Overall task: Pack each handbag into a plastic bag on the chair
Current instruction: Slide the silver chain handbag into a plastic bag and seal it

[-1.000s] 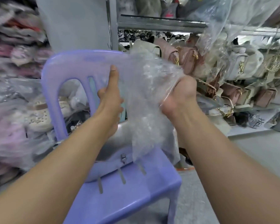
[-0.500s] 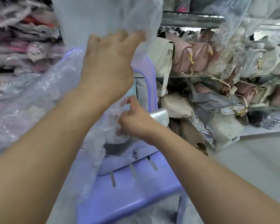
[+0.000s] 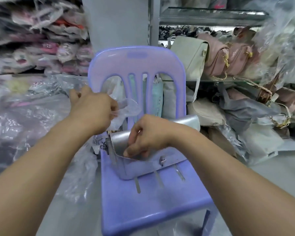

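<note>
So, the left-hand fingers (image 3: 114,106) are curled together and pinch a crumpled clear plastic bag (image 3: 129,108), which bunches out to the right of the knuckles in front of the chair's back slats. The left hand (image 3: 94,109) is raised above the rear left corner of the seat.

The right-hand fingers (image 3: 131,150) are bent downward over the top of the silver handbag (image 3: 143,166), with the fingertips against its front flap. The thumb is hidden, so how firm the grip is cannot be told. The right hand (image 3: 148,133) sits lower than the left and just to its right, the two close but apart.

That handbag stands on the rear half of the seat of the purple plastic chair (image 3: 143,201), flap toward the camera. A small metal clasp (image 3: 162,160) sits on its front and strap hardware (image 3: 106,145) at its left end. Past the right wrist a silver panel (image 3: 189,121) shows. Whether it belongs to the same bag cannot be told.

Behind and right of the chair, a metal shelf (image 3: 211,16) holds a grey-green handbag (image 3: 189,53) and pink handbags (image 3: 228,60), with more heaped beneath. At left, bagged goods (image 3: 41,48) are stacked, blurred, and clear plastic sheeting (image 3: 32,125) lies just beside the chair on the grey floor (image 3: 271,176).
</note>
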### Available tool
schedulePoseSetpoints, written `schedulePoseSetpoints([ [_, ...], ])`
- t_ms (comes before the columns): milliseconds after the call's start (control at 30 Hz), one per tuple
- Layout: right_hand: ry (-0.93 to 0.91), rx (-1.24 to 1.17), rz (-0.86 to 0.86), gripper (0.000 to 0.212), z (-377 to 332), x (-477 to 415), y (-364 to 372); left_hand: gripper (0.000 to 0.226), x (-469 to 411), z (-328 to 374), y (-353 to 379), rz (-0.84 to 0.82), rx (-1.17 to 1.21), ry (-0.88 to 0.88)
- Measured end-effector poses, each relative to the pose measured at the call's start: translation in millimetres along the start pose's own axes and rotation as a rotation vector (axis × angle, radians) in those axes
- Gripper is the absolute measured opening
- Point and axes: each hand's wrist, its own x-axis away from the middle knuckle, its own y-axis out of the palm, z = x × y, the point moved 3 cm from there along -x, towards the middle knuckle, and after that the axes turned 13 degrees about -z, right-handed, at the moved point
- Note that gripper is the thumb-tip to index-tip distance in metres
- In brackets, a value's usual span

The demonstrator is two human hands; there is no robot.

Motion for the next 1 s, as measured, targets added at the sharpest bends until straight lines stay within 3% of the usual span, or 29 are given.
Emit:
schedulePoseSetpoints([
  [100, -0.042, 0.256, 0.397, 0.039, 20, -1, -21, 0.028, 5, -13, 8, -0.053, 0.036, 0.003],
  [167, 0.0, 0.398, 0.405, 0.063, 31, -7, -17, 0.034, 8, -14, 14, -0.084, 0.031, -0.002],
  [267, 0.137, 0.523, 0.256, 0.096, 43, -18, -3, 0.036, 12, -11, 17, -0.129, 0.123, -0.011],
  [433, 0.15, 0.633, 0.361, 0.061, 46, -28, -1, 0.008, 19, 2, 18, -0.252, 0.49, 0.049],
  [467, 0.138, 0.633, 0.389, 0.057, 47, -29, -1, 0.016, 21, 6, 17, -0.27, 0.581, 0.04],
  [567, 0.127, 0.588, 0.434, 0.061, 52, -31, -2, 0.069, 22, 14, 16, -0.279, 0.789, -0.064],
  [600, 0.129, 0.575, 0.446, 0.062, 53, -30, -3, 0.074, 21, 14, 16, -0.22, 0.819, -0.107],
  [667, 0.134, 0.519, 0.485, 0.061, 56, -25, -11, 0.059, 19, 9, 14, -0.056, 0.843, -0.139],
  [767, 0.127, 0.401, 0.599, 0.058, 61, -12, -25, 0.035, 18, -3, 15, 0.033, 0.828, -0.147],
  [900, 0.146, 0.251, 0.764, 0.058, 72, 1, -39, 0.014, 16, -17, 20, -0.053, 0.499, -0.22],
  [1000, 0.201, 0.101, 0.865, 0.059, 80, 11, -50, 0.036, 20, -20, 37, -0.13, 0.218, -0.277],
])
